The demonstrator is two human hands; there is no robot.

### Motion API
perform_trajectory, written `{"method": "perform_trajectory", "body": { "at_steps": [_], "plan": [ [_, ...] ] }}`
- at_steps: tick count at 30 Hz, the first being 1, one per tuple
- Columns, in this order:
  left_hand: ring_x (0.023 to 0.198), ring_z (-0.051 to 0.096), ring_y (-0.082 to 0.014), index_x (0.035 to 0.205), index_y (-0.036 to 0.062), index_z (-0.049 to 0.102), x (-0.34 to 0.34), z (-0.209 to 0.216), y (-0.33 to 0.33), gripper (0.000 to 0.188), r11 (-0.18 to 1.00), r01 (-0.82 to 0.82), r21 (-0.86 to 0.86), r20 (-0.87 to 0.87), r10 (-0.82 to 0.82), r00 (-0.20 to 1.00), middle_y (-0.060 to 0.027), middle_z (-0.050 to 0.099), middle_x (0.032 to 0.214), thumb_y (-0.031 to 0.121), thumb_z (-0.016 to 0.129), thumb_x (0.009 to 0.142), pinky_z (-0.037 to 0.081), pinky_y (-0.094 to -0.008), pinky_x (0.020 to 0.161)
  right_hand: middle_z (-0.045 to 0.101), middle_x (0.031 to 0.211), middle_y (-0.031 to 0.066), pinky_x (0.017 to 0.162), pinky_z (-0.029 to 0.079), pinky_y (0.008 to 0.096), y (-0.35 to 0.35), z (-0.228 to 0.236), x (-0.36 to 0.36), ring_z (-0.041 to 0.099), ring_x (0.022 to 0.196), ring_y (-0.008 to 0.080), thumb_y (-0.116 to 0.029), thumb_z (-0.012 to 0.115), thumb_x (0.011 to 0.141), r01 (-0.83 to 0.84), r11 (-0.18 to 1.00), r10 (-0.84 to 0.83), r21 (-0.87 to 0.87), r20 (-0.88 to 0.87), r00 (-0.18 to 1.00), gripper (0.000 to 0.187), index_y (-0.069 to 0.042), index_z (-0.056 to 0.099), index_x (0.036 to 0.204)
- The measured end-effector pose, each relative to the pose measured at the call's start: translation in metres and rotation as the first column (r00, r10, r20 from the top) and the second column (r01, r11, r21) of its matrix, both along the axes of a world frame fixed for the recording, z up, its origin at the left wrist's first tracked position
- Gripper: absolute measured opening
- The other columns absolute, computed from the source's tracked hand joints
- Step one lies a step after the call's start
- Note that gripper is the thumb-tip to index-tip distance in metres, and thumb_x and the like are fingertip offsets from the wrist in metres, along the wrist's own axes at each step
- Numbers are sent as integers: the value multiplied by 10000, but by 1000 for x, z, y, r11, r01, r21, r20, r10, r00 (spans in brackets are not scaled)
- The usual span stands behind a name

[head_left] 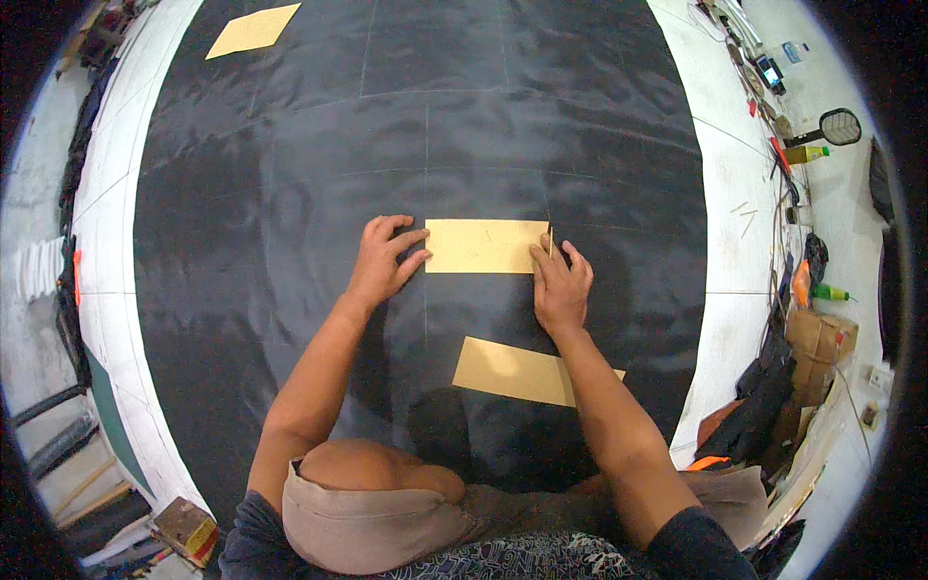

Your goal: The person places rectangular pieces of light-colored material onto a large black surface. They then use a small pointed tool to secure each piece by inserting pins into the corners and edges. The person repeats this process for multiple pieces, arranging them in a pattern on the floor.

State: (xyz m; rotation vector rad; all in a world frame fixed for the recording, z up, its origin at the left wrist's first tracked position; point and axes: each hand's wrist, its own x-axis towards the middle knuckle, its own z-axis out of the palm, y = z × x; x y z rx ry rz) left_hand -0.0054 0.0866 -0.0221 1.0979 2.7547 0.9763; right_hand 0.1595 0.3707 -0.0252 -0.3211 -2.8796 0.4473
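Note:
A yellow rectangular card (483,247) lies flat on a large black sheet (338,135). My left hand (387,259) rests at the card's left edge, fingers spread, with the fingertips and thumb touching that edge. At the opposite end, my right hand (563,285) pinches a thin pale stick (551,240) upright along the card's right edge. Some of its fingertips also press on the card there. Closer to me lies a second yellow card (512,371), tilted and partly covered by my right forearm. Faint pale lines cross the black sheet.
Another yellow piece (253,31) lies at the far left of the sheet. White floor borders both sides. Along the right are a racket-shaped object (839,127), a plastic bottle (796,51), a green-capped bottle (807,155) and a cardboard box (820,340). My bent knee (377,474) is near the bottom.

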Motion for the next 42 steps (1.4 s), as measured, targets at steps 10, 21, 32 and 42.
{"method": "perform_trajectory", "body": {
  "at_steps": [10,21,32,42],
  "plan": [
    [1241,526,-352,1157,130,751,-6,5,5,356,997,32,-75,29,-30,999,-122,635,1266,273,814,838,411,-481,1075,606,1462,24,1144,321,514,4,3,0,481,1349,341,-187,612,983,22,1000,-21,-8,40,999,325,-195,675,1302],
    [1240,519,-350,1171,156,738,-4,14,6,355,993,35,-113,27,-32,999,-117,603,1268,252,801,835,398,-486,1073,624,1437,18,1144,324,495,-1,1,-1,490,1338,324,-187,614,988,44,999,-45,-22,-24,999,304,-191,683,1283],
    [1268,542,-364,1253,107,684,-54,41,50,447,734,560,-384,133,-556,821,-138,572,1386,73,726,810,478,-438,1070,612,1445,8,1134,328,517,0,-5,0,483,1337,326,-204,614,986,17,1000,-16,15,-45,999,309,-199,675,1288],
    [1194,602,-372,1275,45,636,-40,34,68,426,695,515,-502,297,-421,857,-147,590,1322,103,702,859,547,-451,1005,620,1430,22,1134,339,532,-3,-8,-2,499,1331,345,-193,623,983,17,1000,-17,3,-69,998,314,-198,661,1295]
  ]
}}
